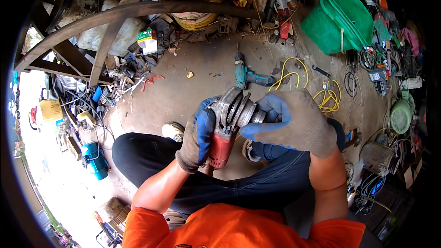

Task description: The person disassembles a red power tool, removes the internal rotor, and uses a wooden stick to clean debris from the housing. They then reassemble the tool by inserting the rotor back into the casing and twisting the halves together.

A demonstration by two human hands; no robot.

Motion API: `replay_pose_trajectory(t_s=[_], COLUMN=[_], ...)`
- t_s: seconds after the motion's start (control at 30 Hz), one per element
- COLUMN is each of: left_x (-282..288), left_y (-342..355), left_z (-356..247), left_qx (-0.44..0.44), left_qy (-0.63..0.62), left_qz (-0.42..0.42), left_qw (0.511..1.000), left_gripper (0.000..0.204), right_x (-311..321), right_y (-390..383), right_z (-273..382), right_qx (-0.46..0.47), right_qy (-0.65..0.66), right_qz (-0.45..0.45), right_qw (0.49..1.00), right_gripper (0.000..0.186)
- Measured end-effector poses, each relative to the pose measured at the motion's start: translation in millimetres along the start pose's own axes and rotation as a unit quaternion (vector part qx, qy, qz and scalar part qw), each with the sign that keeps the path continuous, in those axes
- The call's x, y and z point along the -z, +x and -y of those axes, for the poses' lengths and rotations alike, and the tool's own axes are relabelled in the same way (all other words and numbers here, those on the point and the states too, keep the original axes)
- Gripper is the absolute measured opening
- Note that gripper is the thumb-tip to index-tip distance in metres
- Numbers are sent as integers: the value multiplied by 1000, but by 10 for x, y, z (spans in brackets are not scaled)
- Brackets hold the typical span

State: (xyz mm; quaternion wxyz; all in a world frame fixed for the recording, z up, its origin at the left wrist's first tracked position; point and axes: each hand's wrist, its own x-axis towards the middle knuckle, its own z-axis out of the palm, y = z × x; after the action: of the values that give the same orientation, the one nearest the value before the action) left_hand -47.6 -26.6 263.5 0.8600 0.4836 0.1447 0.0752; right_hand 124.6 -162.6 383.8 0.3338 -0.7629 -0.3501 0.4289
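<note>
Above my lap is a red angle grinder, its grey metal gear housing pointing away from me and its toothed gear exposed. My left hand, in a grey and blue work glove, is wrapped round the left side of the grinder where housing meets red body. Gloved the same way, my right hand closes round the end of a round metal spindle assembly. That assembly sits against the right side of the housing, with a gap at the gear; whether it is fully separate I cannot tell. My right fingertips are partly hidden.
A teal cordless drill lies on the concrete floor ahead, beside a yellow cord and a dark wrench. Red-handled pliers lie left, near piled scrap. A green basket stands far right. A wooden frame arches across the far left.
</note>
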Motion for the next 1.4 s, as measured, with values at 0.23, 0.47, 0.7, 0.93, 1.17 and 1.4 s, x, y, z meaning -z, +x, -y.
replay_pose_trajectory(t_s=[0.23,0.47,0.7,0.93,1.17,1.4], left_x=[-41,-32,-101,-54,45,-66], left_y=[21,18,47,67,-36,9], left_z=[-37,-7,-137,-168,-347,-546], left_qx=[-6,-11,-17,-25,55,22], left_qy=[-7,20,-4,41,87,92], left_qz=[-41,-15,9,-25,-24,11], left_qw=[999,1000,1000,999,994,995], left_gripper=[63,61,70,59,60,79], right_x=[-21,-13,-152,-373,-248,-184], right_y=[2,24,84,212,212,179], right_z=[-44,-39,-137,-339,-336,-299], right_qx=[28,34,28,152,180,187], right_qy=[-40,-62,22,84,12,-41], right_qz=[-29,-11,-48,-134,-80,-30], right_qw=[998,997,998,975,980,981], right_gripper=[31,29,32,32,40,49])
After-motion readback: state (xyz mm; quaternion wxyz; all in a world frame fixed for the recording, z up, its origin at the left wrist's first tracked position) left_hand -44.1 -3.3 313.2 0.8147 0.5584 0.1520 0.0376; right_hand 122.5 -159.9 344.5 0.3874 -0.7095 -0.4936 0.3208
